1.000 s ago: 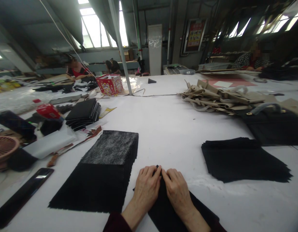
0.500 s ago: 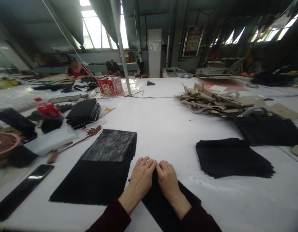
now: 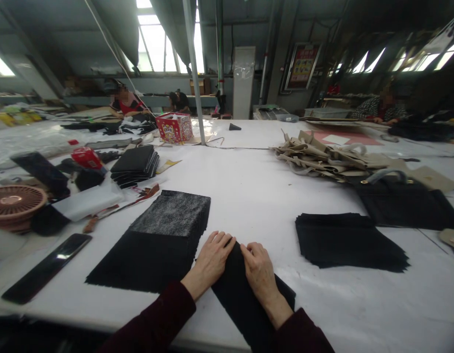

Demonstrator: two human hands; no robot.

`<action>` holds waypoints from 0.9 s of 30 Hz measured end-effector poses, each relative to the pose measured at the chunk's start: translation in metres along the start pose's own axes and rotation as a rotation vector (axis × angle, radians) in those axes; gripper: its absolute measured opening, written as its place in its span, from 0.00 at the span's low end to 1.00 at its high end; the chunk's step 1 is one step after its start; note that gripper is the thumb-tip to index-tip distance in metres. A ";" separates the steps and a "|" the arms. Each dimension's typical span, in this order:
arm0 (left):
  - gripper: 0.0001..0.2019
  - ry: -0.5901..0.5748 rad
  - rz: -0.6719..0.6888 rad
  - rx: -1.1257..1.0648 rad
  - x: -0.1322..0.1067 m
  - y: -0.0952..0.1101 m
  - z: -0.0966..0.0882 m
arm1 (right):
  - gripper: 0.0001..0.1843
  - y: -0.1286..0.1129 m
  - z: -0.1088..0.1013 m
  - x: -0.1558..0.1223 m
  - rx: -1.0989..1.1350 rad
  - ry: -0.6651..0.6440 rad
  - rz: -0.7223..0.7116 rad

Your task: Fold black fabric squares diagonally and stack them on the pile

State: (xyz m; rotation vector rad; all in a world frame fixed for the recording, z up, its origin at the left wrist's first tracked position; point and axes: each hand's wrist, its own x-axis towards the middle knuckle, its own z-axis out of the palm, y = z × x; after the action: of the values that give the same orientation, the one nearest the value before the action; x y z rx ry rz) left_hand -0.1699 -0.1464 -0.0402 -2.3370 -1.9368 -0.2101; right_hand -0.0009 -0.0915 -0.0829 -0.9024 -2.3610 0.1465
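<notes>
Near end of the black cloth (image 3: 236, 287) runs off the bottom edge along with both sleeves (image 3: 164, 316), and the left hand (image 3: 212, 259) and right hand (image 3: 259, 269) cover bits of its sides, so I honestly can't tell if the fingers are pinching it or just pressing. The fan (image 3: 13, 202) gets chopped by the left edge and a tan piece (image 3: 452, 238) by the right. Poster (image 3: 303, 67) text is too small and blurry to read, same with the red box (image 3: 174, 128) print.

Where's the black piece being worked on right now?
In the head view, the black piece lies at bottom centre, under the left hand and right hand, right of the part-grey black stack.
</notes>
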 end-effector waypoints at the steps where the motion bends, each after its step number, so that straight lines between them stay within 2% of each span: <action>1: 0.23 -0.009 0.013 0.006 0.000 0.000 0.000 | 0.15 0.001 0.000 -0.002 -0.009 0.002 -0.003; 8: 0.29 -0.058 0.086 0.033 -0.001 0.003 0.000 | 0.17 0.001 -0.009 -0.010 -0.099 -0.023 -0.031; 15: 0.27 -0.063 0.144 0.050 0.002 0.005 -0.001 | 0.14 -0.001 -0.018 -0.016 -0.142 -0.041 -0.004; 21: 0.32 -0.083 0.191 0.084 0.003 0.011 -0.003 | 0.14 0.002 -0.025 -0.026 -0.159 -0.046 0.013; 27: 0.27 -0.096 0.246 0.071 0.006 0.018 -0.009 | 0.14 0.004 -0.036 -0.035 -0.159 -0.052 0.023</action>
State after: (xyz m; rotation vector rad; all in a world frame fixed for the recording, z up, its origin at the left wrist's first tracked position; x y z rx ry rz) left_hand -0.1519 -0.1459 -0.0299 -2.5500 -1.6416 -0.0088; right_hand 0.0427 -0.1146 -0.0728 -1.0125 -2.4376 -0.0088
